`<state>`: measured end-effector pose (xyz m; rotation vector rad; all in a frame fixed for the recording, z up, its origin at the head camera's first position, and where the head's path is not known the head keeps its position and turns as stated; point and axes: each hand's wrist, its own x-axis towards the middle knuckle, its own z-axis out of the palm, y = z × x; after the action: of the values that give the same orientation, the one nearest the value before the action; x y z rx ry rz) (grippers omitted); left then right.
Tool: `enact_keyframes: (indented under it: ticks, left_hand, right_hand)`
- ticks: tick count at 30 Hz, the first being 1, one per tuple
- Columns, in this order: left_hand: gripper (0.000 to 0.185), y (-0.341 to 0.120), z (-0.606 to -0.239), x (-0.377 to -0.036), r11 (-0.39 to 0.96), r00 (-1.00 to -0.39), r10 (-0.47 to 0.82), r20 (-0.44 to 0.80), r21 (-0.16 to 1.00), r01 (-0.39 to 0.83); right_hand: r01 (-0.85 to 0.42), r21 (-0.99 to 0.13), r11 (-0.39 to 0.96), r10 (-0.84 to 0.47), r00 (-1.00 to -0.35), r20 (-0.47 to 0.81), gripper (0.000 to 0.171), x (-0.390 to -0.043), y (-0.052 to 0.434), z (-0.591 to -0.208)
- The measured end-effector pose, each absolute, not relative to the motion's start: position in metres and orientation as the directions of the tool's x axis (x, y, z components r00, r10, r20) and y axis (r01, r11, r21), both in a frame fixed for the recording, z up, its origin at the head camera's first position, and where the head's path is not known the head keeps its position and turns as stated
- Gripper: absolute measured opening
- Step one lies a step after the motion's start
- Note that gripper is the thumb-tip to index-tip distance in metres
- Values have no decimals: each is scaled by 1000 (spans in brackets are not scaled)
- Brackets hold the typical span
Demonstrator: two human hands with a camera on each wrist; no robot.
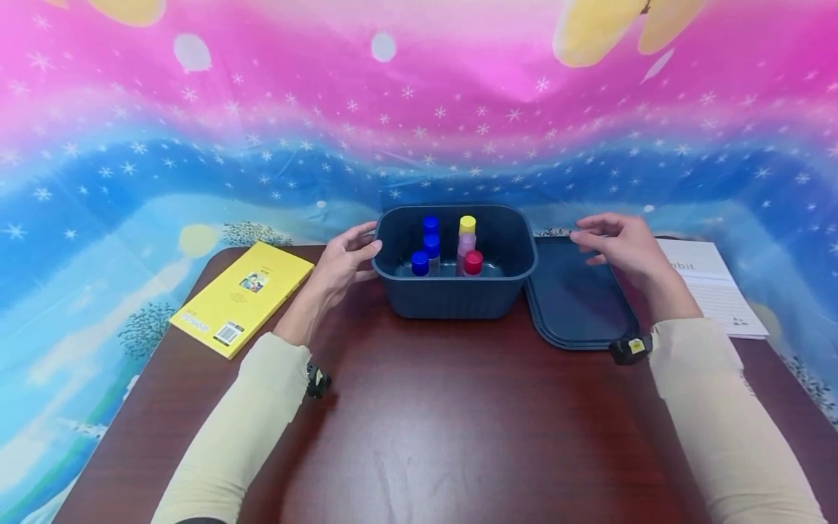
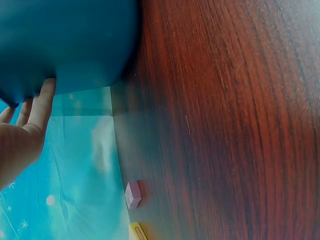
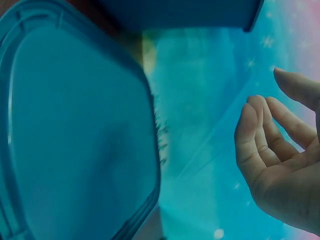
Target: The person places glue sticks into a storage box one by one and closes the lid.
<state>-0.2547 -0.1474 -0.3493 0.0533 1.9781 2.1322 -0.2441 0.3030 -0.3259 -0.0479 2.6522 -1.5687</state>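
A dark blue plastic bin [image 1: 452, 298] stands at the middle of the brown table [image 1: 458, 422]. Inside it stand small bottles: several with blue caps [image 1: 428, 244], one with a yellow cap [image 1: 467, 225], one with a red cap [image 1: 473, 263]. My left hand [image 1: 362, 246] rests against the bin's left wall [image 2: 65, 45] with straight fingers [image 2: 42, 107]. The bin's flat blue lid [image 1: 576, 302] lies on the table just right of it. Above the lid's far edge hovers my right hand [image 1: 589, 236], its fingers [image 3: 255, 135] loosely bent and holding nothing. The lid [image 3: 75, 135] fills the right wrist view.
A yellow book [image 1: 242, 298] lies at the table's left. A white printed sheet [image 1: 713, 284] lies at the right, past the lid. A small pink block [image 2: 133, 194] sits near the table's edge. A colourful starry cloth [image 1: 419, 109] hangs behind and around the table.
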Motion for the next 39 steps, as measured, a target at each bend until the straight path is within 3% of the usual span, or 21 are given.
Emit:
enact_keyframes:
  ticks: [23, 39]
  left_hand:
    - [56, -147, -349, -255, -50, -972, 193, -136, 988, -148]
    - [54, -146, -349, -255, -60, -973, 186, -135, 987, -149]
  right_hand:
    - [201, -815, 544, 3, -971, -238, 81, -258, 361, -369]
    - [279, -763, 583, -7, -937, -349, 85, -258, 381, -388]
